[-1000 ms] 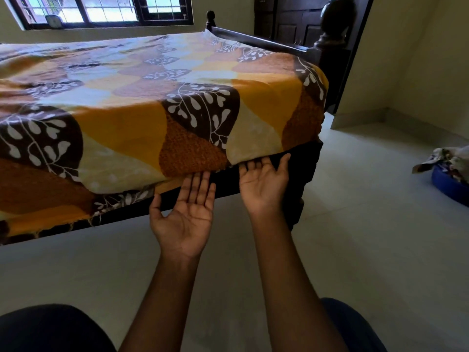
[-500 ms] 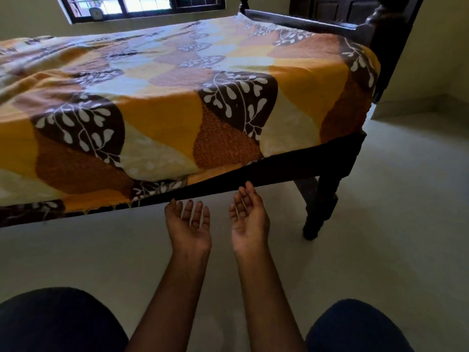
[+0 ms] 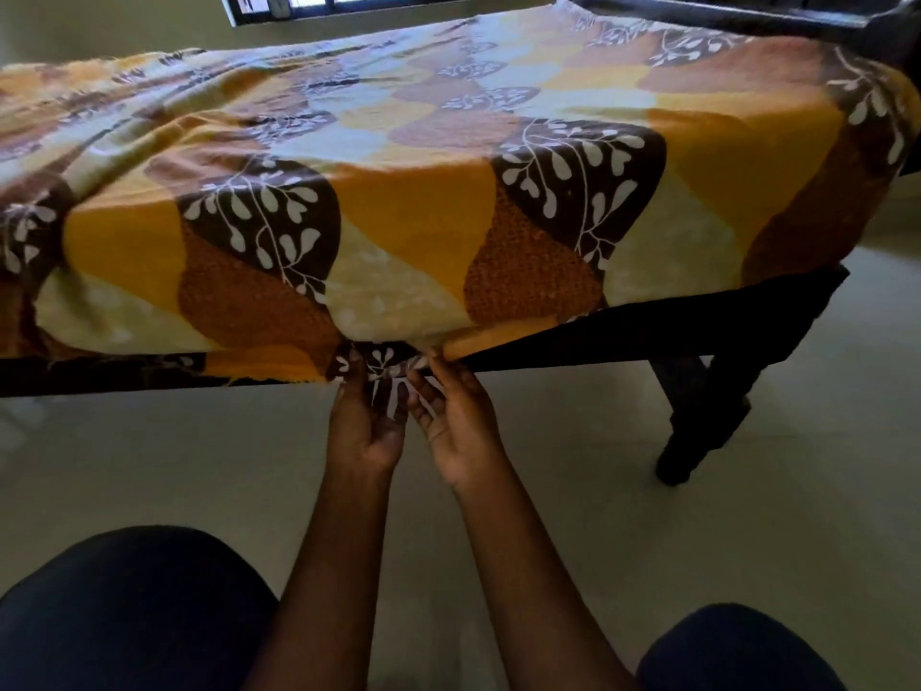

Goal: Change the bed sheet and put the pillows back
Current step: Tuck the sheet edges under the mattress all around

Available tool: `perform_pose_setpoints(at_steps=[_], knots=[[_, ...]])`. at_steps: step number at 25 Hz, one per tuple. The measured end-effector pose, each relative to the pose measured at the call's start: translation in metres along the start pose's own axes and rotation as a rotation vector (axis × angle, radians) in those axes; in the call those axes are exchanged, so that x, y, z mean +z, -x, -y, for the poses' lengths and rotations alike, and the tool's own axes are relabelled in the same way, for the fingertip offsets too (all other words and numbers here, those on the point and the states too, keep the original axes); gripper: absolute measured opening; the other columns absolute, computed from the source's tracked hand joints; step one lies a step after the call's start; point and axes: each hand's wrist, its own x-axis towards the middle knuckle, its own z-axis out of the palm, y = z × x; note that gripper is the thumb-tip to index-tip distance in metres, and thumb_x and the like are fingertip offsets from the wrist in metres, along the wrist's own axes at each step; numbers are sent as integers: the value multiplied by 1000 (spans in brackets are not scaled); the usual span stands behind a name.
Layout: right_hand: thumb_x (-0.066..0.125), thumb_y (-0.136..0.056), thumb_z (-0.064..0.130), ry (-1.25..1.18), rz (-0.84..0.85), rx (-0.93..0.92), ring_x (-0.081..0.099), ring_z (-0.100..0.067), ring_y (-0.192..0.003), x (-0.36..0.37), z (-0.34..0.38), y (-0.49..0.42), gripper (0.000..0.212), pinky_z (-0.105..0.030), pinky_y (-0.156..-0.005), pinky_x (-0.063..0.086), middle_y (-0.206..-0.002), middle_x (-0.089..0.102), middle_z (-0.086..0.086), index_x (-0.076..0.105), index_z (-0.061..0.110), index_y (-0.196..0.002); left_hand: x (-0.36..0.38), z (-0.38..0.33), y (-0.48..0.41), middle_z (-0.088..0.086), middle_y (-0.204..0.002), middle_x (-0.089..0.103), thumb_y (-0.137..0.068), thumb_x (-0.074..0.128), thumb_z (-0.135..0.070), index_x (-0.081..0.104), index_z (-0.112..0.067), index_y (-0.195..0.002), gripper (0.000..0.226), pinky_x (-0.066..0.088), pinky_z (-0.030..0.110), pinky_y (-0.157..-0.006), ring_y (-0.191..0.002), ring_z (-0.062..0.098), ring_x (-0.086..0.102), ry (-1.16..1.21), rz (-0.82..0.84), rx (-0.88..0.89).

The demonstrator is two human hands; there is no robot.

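Left hand [image 3: 366, 428] and right hand [image 3: 456, 426] pinch the orange-brown leaf-print bed sheet [image 3: 408, 216] hem beside the dark wooden bed frame [image 3: 623, 331]; fingertips partly hidden.

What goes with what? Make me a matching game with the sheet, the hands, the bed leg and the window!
Things:
1. sheet
2. left hand and right hand
3. bed leg
4. window

Matches:
a. far away at the top, with light coming in
b. dark, low down at the right
c. yellow and brown with white leaves
d. gripping the hanging edge

Pairs: 1-c, 2-d, 3-b, 4-a.
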Motion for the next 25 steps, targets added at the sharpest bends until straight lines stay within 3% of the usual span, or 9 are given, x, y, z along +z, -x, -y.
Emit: perform_pose_setpoints(at_steps=[4, 7, 9, 11, 15, 17, 20, 22, 25], knots=[[60, -89, 11, 105, -115, -81, 56, -5, -52, 17, -6, -12, 15, -21, -54, 46, -61, 62, 3, 61, 14, -74, -1, -10, -1, 1, -95, 59, -90, 59, -26, 56, -13, -105, 20, 48, 25, -64, -84, 10, 56, -141, -159, -36], [68, -85, 20, 399, -288, -174, 54, -14, -55, 13, -12, -26, 34, -40, -73, 51, -53, 58, 1, 57, 20, -53, -1, -12, 10, 2, -98, 56, -87, 65, -21, 54, -11, -105, 23, 46, 28, -68, -88, 15, 53, -141, -311, 25], [69, -83, 27, 514, -342, -206, 57, -18, -59, 15, -14, -29, 34, -49, -81, 52, -58, 60, -2, 55, 20, -53, 2, -18, 25, 1, -86, 52, -86, 65, -25, 55, -8, -107, 29, 43, 27, -64, -74, 12, 50, -168, -405, 181], [68, -84, 33, 663, -391, -267, 62, -26, -71, 16, -14, -28, 30, -47, -82, 50, -76, 69, -13, 63, 12, -63, 11, -31, 40, 1, -88, 54, -92, 54, -34, 48, 0, -126, 48, 46, 25, -71, -77, 12, 54, -71, -208, 233], [65, -85, 34, 870, -432, -401, 60, -28, -102, 14, -7, -25, 35, -34, -86, 45, -110, 67, -11, 68, 5, -106, 16, -59, 51, 19, -127, 49, -92, 38, -54, 36, -1, -137, 69, 36, 42, -106, -125, 31, 46, 251, 105, 20], [67, -84, 33, 682, -397, -364, 63, -23, -79, 13, -3, -23, 24, -35, -72, 50, -90, 68, -7, 68, 12, -95, 8, -61, 51, 24, -134, 45, -89, 36, -57, 35, 3, -137, 77, 32, 44, -106, -129, 34, 41, 350, 162, -38], [58, -91, 17, 5, -181, -170, 63, -8, -61, 13, 7, -9, 8, -20, -53, 50, -73, 65, -2, 62, 12, -88, 1, -59, 46, 26, -139, 40, -87, 35, -61, 32, 7, -137, 85, 33, 45, -104, -128, 36, 40, 382, 204, -64], [47, -96, 23, -352, -27, -110, 68, -16, -86, 12, 8, 1, 22, -24, -72, 57, -92, 69, -8, 60, 7, -103, -1, -60, 44, 27, -138, 39, -86, 35, -63, 32, 9, -136, 88, 35, 46, -103, -127, 37, 41, 388, 213, -59], [35, -97, 36, -518, 144, -98, 54, -21, -116, 17, 5, 15, 42, -36, -97, 44, -119, 59, -11, 52, 8, -123, -3, -58, 42, 28, -138, 40, -86, 36, -64, 34, 9, -134, 88, 36, 46, -102, -127, 37, 41, 397, 240, -55]])
